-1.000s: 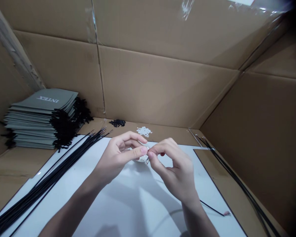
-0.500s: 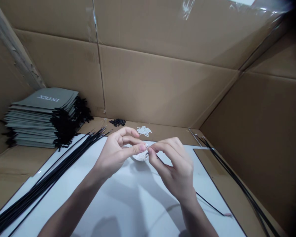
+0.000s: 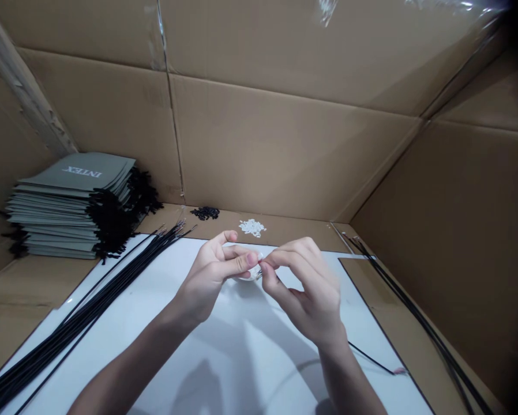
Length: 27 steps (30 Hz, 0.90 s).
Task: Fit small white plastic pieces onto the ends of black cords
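My left hand (image 3: pixel 213 278) and my right hand (image 3: pixel 304 294) meet fingertip to fingertip above a white board (image 3: pixel 224 351). Between thumb and forefinger of the left hand sits a small white piece (image 3: pixel 260 255). The right hand pinches the tip of a thin black cord (image 3: pixel 371 362), which runs under that hand and back to a pink end near my right wrist. A small white dish (image 3: pixel 247 276) lies on the board just under the fingertips, mostly hidden by them.
A long bundle of black cords (image 3: pixel 81 320) lies along the board's left edge. A stack of grey INTEX bags (image 3: pixel 71 204) sits at the left. Small piles of black pieces (image 3: pixel 205 212) and white pieces (image 3: pixel 252 227) lie at the back. More black cords (image 3: pixel 415 323) run along the right. Cardboard walls enclose the bench.
The hands have stayed pressed together and shifted slightly; the left fingers have curled closer around the small white piece.
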{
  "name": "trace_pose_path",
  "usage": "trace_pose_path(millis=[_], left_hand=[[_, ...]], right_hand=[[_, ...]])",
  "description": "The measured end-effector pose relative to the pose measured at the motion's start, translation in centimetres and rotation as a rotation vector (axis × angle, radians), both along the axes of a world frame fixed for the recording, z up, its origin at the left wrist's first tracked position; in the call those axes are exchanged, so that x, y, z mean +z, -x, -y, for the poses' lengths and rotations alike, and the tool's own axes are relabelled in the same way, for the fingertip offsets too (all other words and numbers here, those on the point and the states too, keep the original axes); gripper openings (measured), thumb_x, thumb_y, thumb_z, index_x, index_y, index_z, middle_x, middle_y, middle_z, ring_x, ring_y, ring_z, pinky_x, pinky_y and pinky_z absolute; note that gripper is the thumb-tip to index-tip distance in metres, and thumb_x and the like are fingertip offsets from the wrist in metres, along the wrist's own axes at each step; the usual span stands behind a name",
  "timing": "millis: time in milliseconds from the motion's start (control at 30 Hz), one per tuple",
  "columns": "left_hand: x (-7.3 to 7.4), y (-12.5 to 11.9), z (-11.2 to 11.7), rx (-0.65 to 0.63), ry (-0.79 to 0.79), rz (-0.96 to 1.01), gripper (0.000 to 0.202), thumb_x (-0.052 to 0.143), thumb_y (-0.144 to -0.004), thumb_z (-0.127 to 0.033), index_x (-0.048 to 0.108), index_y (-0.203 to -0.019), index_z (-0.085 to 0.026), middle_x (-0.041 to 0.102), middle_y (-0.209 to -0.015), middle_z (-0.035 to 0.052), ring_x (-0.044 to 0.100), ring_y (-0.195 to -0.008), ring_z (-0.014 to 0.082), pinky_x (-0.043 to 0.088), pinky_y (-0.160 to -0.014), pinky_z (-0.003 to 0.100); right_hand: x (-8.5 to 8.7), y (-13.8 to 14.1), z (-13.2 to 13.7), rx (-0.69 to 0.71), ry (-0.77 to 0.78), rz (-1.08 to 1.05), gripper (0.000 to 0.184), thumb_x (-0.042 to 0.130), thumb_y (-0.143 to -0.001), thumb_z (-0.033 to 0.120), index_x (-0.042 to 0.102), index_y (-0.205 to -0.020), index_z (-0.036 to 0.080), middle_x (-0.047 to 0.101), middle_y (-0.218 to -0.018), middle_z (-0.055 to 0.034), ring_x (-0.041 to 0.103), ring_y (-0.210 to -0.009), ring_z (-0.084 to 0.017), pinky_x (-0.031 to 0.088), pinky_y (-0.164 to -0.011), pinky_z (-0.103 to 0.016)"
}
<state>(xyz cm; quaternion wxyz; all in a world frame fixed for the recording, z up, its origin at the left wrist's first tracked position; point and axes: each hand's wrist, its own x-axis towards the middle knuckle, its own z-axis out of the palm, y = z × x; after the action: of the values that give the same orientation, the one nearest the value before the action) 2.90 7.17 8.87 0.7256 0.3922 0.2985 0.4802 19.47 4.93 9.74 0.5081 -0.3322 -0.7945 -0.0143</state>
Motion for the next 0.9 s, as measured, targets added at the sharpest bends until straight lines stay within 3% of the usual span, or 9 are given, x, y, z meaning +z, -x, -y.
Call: trace_pose_path(millis=[100,200,400,567,733,900], left_hand=[[0.1,0.0,0.3,-0.015,-0.01,0.011,0.048,0.088,-0.073,-0.023,0.047,-0.098,-0.022,0.065,-0.063,-0.0078,0.058,-0.062,0.0097,0.044,-0.065,0.02],[0.1,0.2,0.3,-0.035,-0.157,-0.008,0.037,0.086,-0.076,-0.022,0.057,-0.1,-0.022,0.068,-0.064,-0.0063,0.061,-0.062,0.0102,0.048,-0.065,0.02],[0.2,0.5,0.1,0.023,-0.469,-0.054,0.014,0.085,-0.077,-0.018,0.078,-0.088,-0.023,0.079,-0.092,0.0013,0.071,-0.082,0.014,0.058,-0.069,0.02],[-0.1,0.1,0.2,0.035,-0.638,0.013,0.023,0.084,-0.075,-0.007,0.082,-0.087,-0.026,0.081,-0.098,0.0012,0.074,-0.085,0.0148,0.062,-0.069,0.02],[-0.6,-0.5,0.3,0.115,-0.691,0.128,0.026,0.085,-0.07,-0.001,0.08,-0.082,-0.024,0.081,-0.086,-0.0011,0.075,-0.082,0.0131,0.063,-0.072,0.017],[-0.9,-0.8,0.2,0.143,-0.66,0.215,0.039,0.087,-0.064,0.005,0.073,-0.088,-0.022,0.08,-0.081,-0.0043,0.075,-0.071,0.01,0.062,-0.064,0.013]], right_hand=[[0.0,-0.1,0.0,-0.004,0.026,-0.072,0.018,0.062,-0.09,0.006,0.059,-0.084,0.022,0.063,-0.073,0.0015,0.053,-0.068,-0.016,0.041,-0.064,-0.033],[0.0,-0.2,0.3,0.086,0.171,-0.204,0.017,0.063,-0.09,0.008,0.059,-0.082,0.022,0.06,-0.073,0.0021,0.052,-0.068,-0.015,0.041,-0.064,-0.032],[-0.3,-0.1,0.8,0.254,0.394,-0.396,0.016,0.065,-0.09,0.011,0.062,-0.079,0.022,0.058,-0.07,0.0035,0.049,-0.067,-0.014,0.042,-0.065,-0.031],[-0.5,0.1,1.1,0.288,0.405,-0.427,0.015,0.066,-0.09,0.013,0.063,-0.08,0.022,0.059,-0.071,0.0035,0.05,-0.067,-0.013,0.041,-0.065,-0.03],[-0.6,0.3,1.2,0.283,0.339,-0.422,0.015,0.067,-0.089,0.011,0.062,-0.079,0.021,0.06,-0.07,0.0031,0.049,-0.066,-0.013,0.041,-0.063,-0.03],[-0.5,0.5,1.3,0.259,0.249,-0.372,0.017,0.065,-0.087,0.007,0.061,-0.078,0.02,0.062,-0.069,0.0025,0.051,-0.066,-0.013,0.042,-0.062,-0.031]])
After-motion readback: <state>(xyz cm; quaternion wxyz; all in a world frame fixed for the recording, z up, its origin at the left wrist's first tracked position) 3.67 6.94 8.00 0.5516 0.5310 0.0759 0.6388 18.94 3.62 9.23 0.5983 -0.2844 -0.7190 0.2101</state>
